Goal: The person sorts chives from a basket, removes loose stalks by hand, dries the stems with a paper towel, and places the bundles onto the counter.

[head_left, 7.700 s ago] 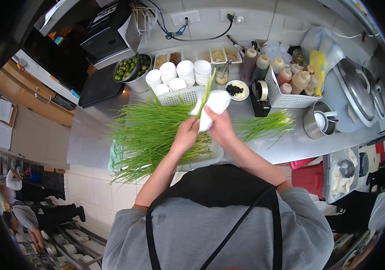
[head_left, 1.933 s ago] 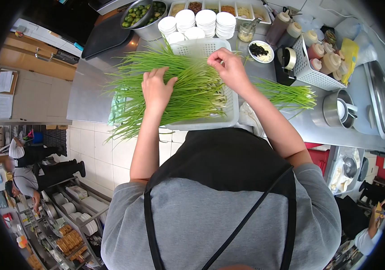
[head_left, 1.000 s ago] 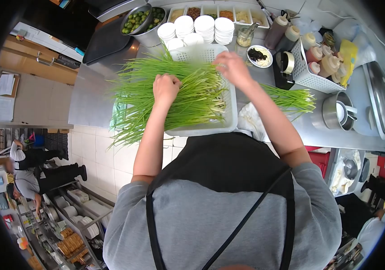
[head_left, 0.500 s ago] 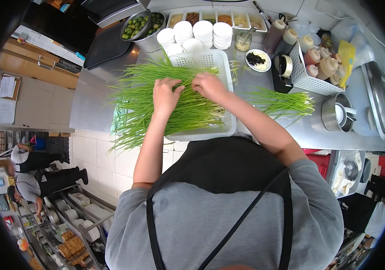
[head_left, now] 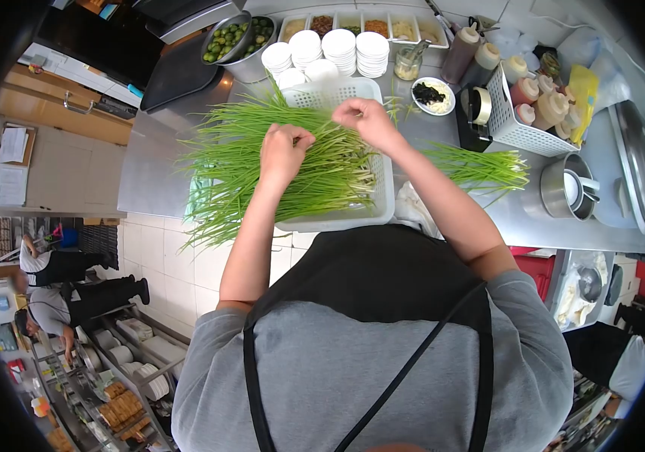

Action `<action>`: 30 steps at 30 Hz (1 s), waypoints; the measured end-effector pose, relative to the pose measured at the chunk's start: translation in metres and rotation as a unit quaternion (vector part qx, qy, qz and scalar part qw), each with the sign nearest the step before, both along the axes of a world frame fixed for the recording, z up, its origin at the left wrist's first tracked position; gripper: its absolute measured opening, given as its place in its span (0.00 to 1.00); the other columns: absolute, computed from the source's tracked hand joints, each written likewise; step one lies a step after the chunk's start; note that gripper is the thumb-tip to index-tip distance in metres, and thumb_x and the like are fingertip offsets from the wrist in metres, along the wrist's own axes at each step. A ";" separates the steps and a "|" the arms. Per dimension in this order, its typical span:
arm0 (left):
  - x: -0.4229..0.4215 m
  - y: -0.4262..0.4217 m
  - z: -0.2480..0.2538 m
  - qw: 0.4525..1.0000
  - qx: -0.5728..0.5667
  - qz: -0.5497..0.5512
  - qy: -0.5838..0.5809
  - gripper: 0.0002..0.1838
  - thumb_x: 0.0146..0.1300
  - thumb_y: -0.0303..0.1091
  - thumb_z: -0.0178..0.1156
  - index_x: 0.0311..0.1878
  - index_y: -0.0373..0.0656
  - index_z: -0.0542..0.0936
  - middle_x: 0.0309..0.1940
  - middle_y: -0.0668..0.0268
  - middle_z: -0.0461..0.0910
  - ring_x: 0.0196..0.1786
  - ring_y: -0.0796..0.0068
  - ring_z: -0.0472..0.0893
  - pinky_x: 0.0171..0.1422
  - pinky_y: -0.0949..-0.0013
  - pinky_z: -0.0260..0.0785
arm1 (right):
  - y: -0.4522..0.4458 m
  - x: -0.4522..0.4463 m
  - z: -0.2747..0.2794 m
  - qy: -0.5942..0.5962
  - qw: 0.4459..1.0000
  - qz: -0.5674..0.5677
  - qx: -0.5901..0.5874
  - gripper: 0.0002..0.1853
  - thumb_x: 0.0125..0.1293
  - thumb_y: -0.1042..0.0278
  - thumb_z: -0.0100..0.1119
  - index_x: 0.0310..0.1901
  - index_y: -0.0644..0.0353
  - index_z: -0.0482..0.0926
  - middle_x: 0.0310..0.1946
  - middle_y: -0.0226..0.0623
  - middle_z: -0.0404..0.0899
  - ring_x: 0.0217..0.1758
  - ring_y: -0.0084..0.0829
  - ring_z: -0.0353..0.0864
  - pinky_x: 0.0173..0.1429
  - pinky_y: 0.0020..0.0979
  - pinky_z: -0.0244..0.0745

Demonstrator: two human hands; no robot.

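Note:
A large heap of long green onions (head_left: 262, 188) lies across a white perforated plastic basket (head_left: 384, 181), its leafy ends hanging over the left side. My left hand (head_left: 283, 154) is low on the heap, thumb and fingers pinched together on green onions. Above the basket's right part, near the pale root ends, my right hand (head_left: 371, 123) is raised with its fingers pinched. Whatever lies between those fingertips is too small to make out. To the right of the basket, a smaller bunch of green onions (head_left: 477, 169) rests on the steel counter (head_left: 153, 169).
Stacks of white lids (head_left: 337, 47) stand behind the basket, with a bowl of green citrus (head_left: 226, 45) at their left. A small bowl (head_left: 433, 96), a rack of squeeze bottles (head_left: 522, 124) and metal pots (head_left: 563, 188) are at right. Two people (head_left: 59, 301) stand at far left.
My right hand has lifted up and slightly right, off the green onions. My left hand has shifted a little right, and its fingers have closed into a pinch.

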State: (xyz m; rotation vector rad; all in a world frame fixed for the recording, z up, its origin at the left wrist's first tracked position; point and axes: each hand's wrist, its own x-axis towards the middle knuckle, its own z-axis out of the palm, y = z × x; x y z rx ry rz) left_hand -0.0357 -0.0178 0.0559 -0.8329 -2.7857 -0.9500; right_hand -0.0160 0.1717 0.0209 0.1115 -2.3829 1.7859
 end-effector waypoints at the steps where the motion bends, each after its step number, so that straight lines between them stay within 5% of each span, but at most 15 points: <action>1: -0.001 -0.001 0.003 1.000 -0.013 0.015 0.001 0.06 0.47 0.31 0.62 0.28 0.40 0.81 0.24 0.59 0.78 0.32 0.63 0.73 0.39 0.66 0.66 | 0.004 -0.003 -0.001 -0.024 0.998 -0.026 -0.052 0.05 0.55 0.70 0.57 0.30 0.61 0.77 0.30 0.32 0.77 0.33 0.22 0.74 0.41 0.24 0.67; 5: -0.016 -0.001 -0.002 0.995 -0.061 0.077 -0.001 0.07 0.48 0.33 0.61 0.29 0.41 0.81 0.26 0.58 0.78 0.36 0.62 0.76 0.41 0.66 0.67 | 0.026 -0.006 0.004 -0.056 0.982 -0.075 -0.162 0.04 0.58 0.72 0.55 0.34 0.62 0.75 0.31 0.30 0.77 0.35 0.18 0.73 0.43 0.18 0.66; 9: -0.028 0.019 -0.020 0.972 -0.201 0.122 0.024 0.08 0.47 0.35 0.61 0.30 0.42 0.80 0.28 0.57 0.79 0.37 0.61 0.77 0.41 0.64 0.68 | 0.032 -0.005 0.000 -0.047 0.982 -0.071 -0.166 0.05 0.58 0.73 0.54 0.34 0.63 0.74 0.30 0.30 0.77 0.34 0.17 0.73 0.42 0.18 0.66; 12: -0.033 0.022 -0.042 0.951 -0.298 0.058 0.049 0.09 0.46 0.35 0.63 0.31 0.43 0.80 0.29 0.58 0.79 0.34 0.60 0.78 0.42 0.62 0.69 | 0.034 -0.002 -0.005 -0.023 0.994 -0.063 -0.090 0.04 0.58 0.73 0.54 0.34 0.63 0.74 0.30 0.29 0.77 0.34 0.17 0.73 0.41 0.19 0.67; 16: -0.048 0.000 -0.042 0.975 -0.195 0.071 -0.078 0.12 0.44 0.34 0.65 0.33 0.42 0.80 0.29 0.59 0.80 0.33 0.64 0.78 0.40 0.68 0.68 | 0.058 -0.001 -0.007 -0.001 0.992 -0.127 -0.006 0.06 0.56 0.71 0.56 0.35 0.60 0.77 0.27 0.31 0.78 0.31 0.22 0.75 0.38 0.24 0.69; 18: -0.060 -0.015 -0.041 0.969 0.022 0.046 -0.241 0.13 0.42 0.32 0.66 0.32 0.37 0.80 0.28 0.59 0.80 0.32 0.73 0.78 0.40 0.72 0.68 | 0.076 -0.006 -0.012 0.024 0.985 -0.169 0.028 0.07 0.55 0.68 0.57 0.34 0.58 0.79 0.26 0.35 0.79 0.28 0.28 0.77 0.38 0.28 0.71; 20: -0.061 -0.021 -0.034 0.957 0.084 0.044 -0.273 0.11 0.44 0.30 0.65 0.32 0.35 0.80 0.26 0.63 0.79 0.30 0.79 0.76 0.39 0.76 0.65 | 0.088 -0.006 -0.014 0.082 0.917 -0.217 0.324 0.07 0.53 0.68 0.59 0.33 0.60 0.78 0.25 0.36 0.78 0.29 0.37 0.77 0.38 0.33 0.70; 21: -0.058 -0.022 -0.025 0.940 0.130 0.029 -0.315 0.11 0.47 0.30 0.64 0.33 0.34 0.79 0.27 0.63 0.79 0.31 0.78 0.76 0.40 0.76 0.65 | 0.090 -0.007 -0.013 0.022 0.911 -0.201 0.359 0.07 0.50 0.67 0.60 0.28 0.60 0.78 0.27 0.39 0.77 0.33 0.46 0.74 0.41 0.38 0.69; 25: -0.059 -0.029 -0.022 0.915 0.183 0.006 -0.359 0.10 0.51 0.27 0.61 0.36 0.34 0.77 0.29 0.64 0.79 0.33 0.79 0.76 0.43 0.78 0.64 | 0.078 -0.007 -0.018 0.084 0.893 -0.197 0.396 0.05 0.50 0.68 0.59 0.26 0.59 0.77 0.30 0.38 0.76 0.38 0.43 0.73 0.43 0.37 0.68; 27: -0.057 -0.030 -0.023 0.915 0.187 0.003 -0.357 0.09 0.51 0.27 0.61 0.36 0.34 0.77 0.29 0.65 0.79 0.33 0.79 0.76 0.43 0.78 0.64 | 0.051 -0.007 -0.012 0.142 0.921 -0.179 0.315 0.03 0.51 0.68 0.56 0.26 0.57 0.77 0.32 0.39 0.74 0.40 0.42 0.73 0.42 0.39 0.68; 30: -0.056 -0.028 -0.020 0.912 0.193 0.004 -0.361 0.09 0.52 0.27 0.60 0.36 0.34 0.77 0.30 0.65 0.78 0.34 0.80 0.76 0.43 0.79 0.64 | 0.012 -0.007 -0.021 0.185 0.942 -0.046 0.275 0.04 0.49 0.70 0.58 0.27 0.57 0.77 0.32 0.39 0.74 0.36 0.40 0.74 0.40 0.35 0.69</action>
